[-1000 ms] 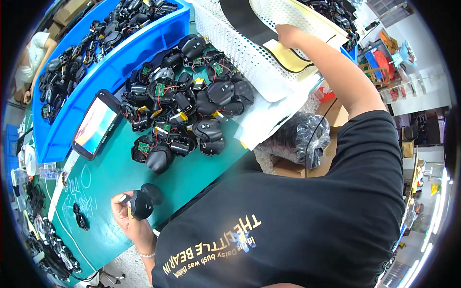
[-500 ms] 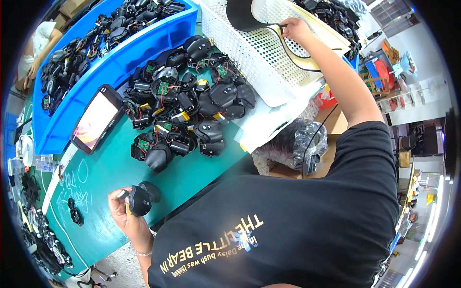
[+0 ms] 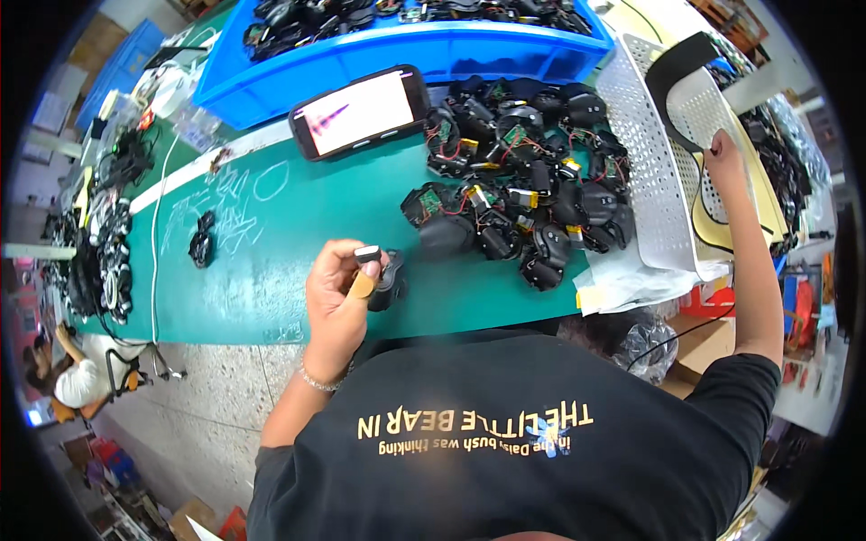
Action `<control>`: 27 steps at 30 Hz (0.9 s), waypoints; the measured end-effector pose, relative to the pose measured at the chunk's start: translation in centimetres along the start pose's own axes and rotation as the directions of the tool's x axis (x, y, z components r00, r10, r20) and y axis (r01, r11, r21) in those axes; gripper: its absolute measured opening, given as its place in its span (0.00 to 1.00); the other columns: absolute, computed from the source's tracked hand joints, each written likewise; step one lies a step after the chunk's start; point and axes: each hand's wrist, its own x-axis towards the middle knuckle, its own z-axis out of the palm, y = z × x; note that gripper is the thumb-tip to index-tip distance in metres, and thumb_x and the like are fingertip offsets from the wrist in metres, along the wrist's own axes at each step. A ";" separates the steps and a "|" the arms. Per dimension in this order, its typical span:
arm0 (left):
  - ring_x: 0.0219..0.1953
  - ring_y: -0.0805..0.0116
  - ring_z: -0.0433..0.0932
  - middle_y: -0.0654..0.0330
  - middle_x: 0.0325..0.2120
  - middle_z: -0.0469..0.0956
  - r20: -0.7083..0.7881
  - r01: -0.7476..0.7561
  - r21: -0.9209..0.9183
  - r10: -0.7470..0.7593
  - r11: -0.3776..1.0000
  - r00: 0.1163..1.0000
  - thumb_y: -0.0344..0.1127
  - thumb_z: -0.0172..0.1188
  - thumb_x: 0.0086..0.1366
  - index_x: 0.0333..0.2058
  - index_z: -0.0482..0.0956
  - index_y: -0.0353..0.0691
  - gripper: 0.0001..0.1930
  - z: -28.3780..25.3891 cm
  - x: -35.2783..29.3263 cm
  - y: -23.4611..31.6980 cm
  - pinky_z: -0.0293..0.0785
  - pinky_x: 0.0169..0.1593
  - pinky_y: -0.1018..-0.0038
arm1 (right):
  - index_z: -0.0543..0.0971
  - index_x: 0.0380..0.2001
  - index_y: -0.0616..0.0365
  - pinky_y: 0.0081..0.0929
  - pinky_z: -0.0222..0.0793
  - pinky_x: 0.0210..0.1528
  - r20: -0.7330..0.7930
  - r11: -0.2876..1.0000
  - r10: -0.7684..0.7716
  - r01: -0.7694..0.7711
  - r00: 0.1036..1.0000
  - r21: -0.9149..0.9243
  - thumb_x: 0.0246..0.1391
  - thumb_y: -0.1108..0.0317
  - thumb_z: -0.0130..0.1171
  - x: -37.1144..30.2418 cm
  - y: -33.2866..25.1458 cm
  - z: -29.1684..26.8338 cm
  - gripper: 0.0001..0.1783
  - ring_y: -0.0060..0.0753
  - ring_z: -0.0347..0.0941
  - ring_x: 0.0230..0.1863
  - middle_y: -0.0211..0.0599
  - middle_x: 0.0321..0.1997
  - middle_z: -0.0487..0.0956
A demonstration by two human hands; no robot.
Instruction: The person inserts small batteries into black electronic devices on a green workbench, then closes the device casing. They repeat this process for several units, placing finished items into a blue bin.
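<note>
My left hand [image 3: 336,290] is closed around a black rounded plastic housing [image 3: 388,287], partly hidden by the fingers. Between its thumb and forefinger sits a small piece with a white face [image 3: 367,254]. A tan wrap [image 3: 363,286] covers the thumb. At the right, my right hand [image 3: 724,162] pinches a curved black band [image 3: 672,77] at the white perforated basket [image 3: 645,153]; the exact grip is small in view. Between the hands lies a pile of opened black housings [image 3: 532,180] with green boards, red wires and yellow-taped parts.
A blue bin [image 3: 406,54] of similar black parts stands at the back. In front of it a phone [image 3: 361,113] with a lit screen lies on the green table [image 3: 271,298]. Coiled black cable [image 3: 202,239] and bundled cables [image 3: 108,252] are at left. Another person [image 3: 77,374] sits far left.
The view has turned, so the bin and pile appear further right. My left hand still holds the housing, now turned so it is more behind the fingers. My right hand remains at the black band.
</note>
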 end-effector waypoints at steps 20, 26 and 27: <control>0.37 0.74 0.75 0.58 0.37 0.73 0.075 -0.470 0.117 0.464 0.875 0.882 0.20 0.55 0.60 0.43 0.66 0.33 0.13 2.7 0.5 1.8 0.72 0.41 0.80 | 0.74 0.44 0.71 0.16 0.68 0.39 -0.412 -0.237 -0.407 0.342 0.815 0.909 0.54 0.83 0.50 -16.3 -34.2 -7.9 0.13 0.23 0.72 0.36 0.42 0.42 0.73; 0.41 0.69 0.76 0.54 0.41 0.70 0.303 -0.635 0.437 0.560 0.637 0.771 0.16 0.52 0.59 0.48 0.63 0.32 0.19 1.1 -0.3 1.5 0.73 0.46 0.76 | 0.74 0.40 0.68 0.18 0.68 0.41 -0.042 -0.429 -0.475 -0.190 0.879 0.883 0.52 0.82 0.55 -18.6 -37.0 -6.0 0.10 0.24 0.72 0.41 0.39 0.40 0.73; 0.36 0.70 0.76 0.55 0.38 0.72 0.220 -0.612 0.385 0.575 0.691 0.788 0.17 0.55 0.58 0.46 0.65 0.33 0.18 1.2 -0.4 1.2 0.72 0.41 0.76 | 0.74 0.38 0.67 0.18 0.68 0.41 -0.068 -0.423 -0.451 -0.146 0.890 0.894 0.51 0.82 0.56 -18.9 -37.1 -5.6 0.10 0.24 0.71 0.41 0.38 0.40 0.73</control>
